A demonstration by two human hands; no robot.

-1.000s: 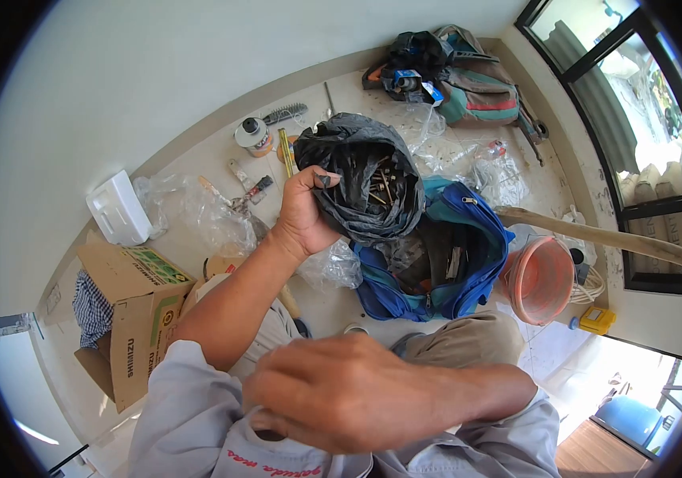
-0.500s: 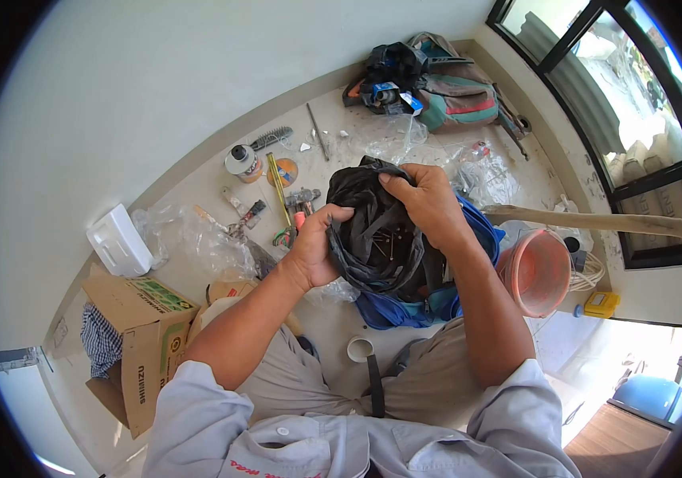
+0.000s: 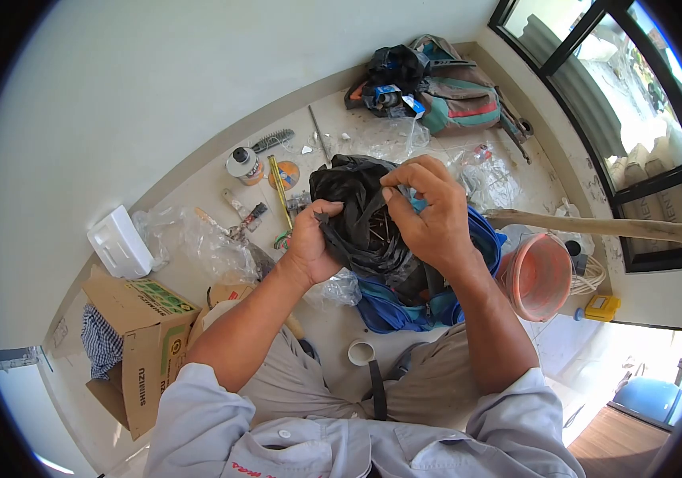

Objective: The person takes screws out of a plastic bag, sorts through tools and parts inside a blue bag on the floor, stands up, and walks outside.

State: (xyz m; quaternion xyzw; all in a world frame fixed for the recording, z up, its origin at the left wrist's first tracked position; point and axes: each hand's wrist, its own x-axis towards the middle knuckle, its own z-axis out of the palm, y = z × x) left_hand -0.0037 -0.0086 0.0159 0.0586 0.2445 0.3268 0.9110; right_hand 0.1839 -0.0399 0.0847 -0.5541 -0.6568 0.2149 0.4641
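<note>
A black plastic bag (image 3: 357, 253) hangs between my hands, its mouth partly open, with several brownish screws or nails (image 3: 379, 231) inside. My left hand (image 3: 314, 243) is closed on the bag's left rim, thumb on top. At the upper right rim, my right hand (image 3: 430, 209) pinches a fold of the black plastic between thumb and fingers. Behind and below the bag lies an open blue bag (image 3: 393, 312), partly hidden by it and by my right forearm.
A Shimizu cardboard box (image 3: 153, 362) stands at left near a white plastic container (image 3: 120, 243). At right are an orange bucket (image 3: 540, 276), a wooden handle (image 3: 596, 225) and a yellow case (image 3: 601, 307). Backpacks (image 3: 460, 99) lie at the back; a tape roll (image 3: 361, 351) sits between my legs.
My right hand has come up from near my chest to the black bag's rim. The bag has moved lower than at first, and its mouth has narrowed.
</note>
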